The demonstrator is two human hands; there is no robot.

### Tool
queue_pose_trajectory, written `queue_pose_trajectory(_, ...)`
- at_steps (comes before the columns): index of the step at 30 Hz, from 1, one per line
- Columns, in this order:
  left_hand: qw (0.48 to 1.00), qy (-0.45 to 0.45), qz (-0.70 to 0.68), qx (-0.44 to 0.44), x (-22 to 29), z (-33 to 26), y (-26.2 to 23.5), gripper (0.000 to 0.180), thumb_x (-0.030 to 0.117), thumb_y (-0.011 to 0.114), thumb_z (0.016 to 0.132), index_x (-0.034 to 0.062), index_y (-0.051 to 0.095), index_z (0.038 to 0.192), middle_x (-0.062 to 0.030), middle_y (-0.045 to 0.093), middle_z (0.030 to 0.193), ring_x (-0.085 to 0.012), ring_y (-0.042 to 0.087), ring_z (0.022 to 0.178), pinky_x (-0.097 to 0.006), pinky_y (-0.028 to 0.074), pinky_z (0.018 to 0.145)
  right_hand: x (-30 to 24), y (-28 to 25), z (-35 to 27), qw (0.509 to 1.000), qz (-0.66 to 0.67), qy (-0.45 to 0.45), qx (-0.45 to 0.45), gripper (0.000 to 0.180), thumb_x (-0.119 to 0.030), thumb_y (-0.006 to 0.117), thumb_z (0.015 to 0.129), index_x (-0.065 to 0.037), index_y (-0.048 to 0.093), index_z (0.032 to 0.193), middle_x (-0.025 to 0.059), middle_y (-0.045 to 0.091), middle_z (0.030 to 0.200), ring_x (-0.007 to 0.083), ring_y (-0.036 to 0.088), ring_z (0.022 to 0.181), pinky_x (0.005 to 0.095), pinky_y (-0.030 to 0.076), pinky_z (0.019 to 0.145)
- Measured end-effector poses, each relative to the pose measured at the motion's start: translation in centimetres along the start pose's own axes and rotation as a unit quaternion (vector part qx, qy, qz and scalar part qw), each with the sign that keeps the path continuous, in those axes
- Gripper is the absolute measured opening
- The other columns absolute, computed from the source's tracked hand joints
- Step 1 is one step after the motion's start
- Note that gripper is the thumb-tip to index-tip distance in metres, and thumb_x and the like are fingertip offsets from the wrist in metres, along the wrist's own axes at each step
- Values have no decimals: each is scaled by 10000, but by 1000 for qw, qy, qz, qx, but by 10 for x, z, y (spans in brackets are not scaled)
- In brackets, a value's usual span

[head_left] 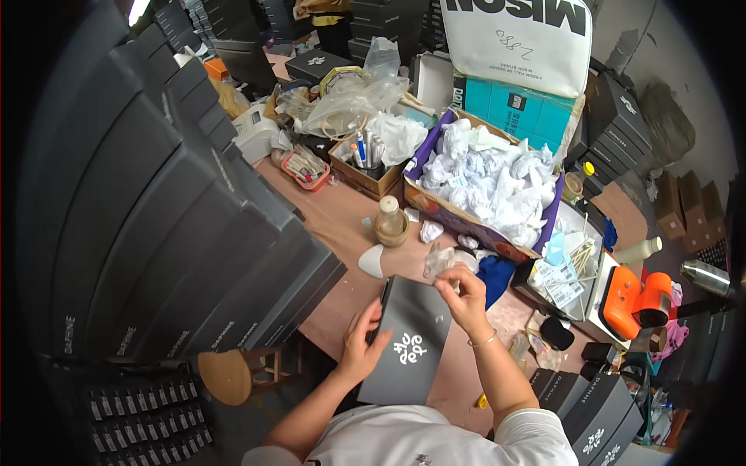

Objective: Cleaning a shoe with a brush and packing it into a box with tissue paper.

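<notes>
A dark grey lidded box [416,311], like a shoe box with a white printed mark, lies closed on the table right in front of me. My left hand [361,343] rests along its left edge, fingers stretched out and thumb apart near the lid. Over the box's far right corner is my right hand [464,299], its thumb and fingers pinched together. Whatever lies in that pinch, if anything, is too small to tell. Crumpled clear plastic [441,261] and a dark blue cloth [495,278] lie just beyond the right hand.
Tall stacks of dark boxes [148,194] rise at the left above a wooden stool [225,378]. Beyond stand a jar [390,225] and a purple-edged carton [482,221] of crumpled white paper. An orange device [622,299] sits at the right; more boxes [594,415] stand near my right elbow.
</notes>
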State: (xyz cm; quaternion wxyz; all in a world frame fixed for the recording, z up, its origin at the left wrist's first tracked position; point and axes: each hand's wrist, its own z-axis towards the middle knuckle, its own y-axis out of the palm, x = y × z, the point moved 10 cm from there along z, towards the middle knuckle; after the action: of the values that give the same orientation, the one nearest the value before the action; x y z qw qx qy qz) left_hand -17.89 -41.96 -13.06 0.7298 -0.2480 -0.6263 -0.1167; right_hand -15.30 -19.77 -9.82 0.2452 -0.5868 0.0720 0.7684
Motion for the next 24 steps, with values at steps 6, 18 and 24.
queue_pose_trajectory(6,926,-162,-306,-149,-2,14,57,294,167,593,948,22,568,1202,-21,632,963,-49,566,811,-195,466,679,-20,26,-73,992,51,89,-76,190,-129,707,820,-18,605,935,82,627,865,205,593,817,307,463,740)
queue_pose_trajectory(18,869,-264,-405,-106,-32,-44,62,232,126,589,932,6,564,1129,-69,644,954,-150,634,858,-278,516,767,-45,40,-97,991,-87,60,-86,185,-70,728,804,-14,664,969,107,660,861,191,638,716,266,507,669)
queue_pose_trajectory(24,977,17,210,34,-2,-29,-10,457,206,693,837,-10,542,1210,-148,630,1020,-289,604,965,-352,503,804,32,32,-43,978,32,196,-64,150,-102,640,882,16,639,975,51,635,815,98,570,679,222,450,620)
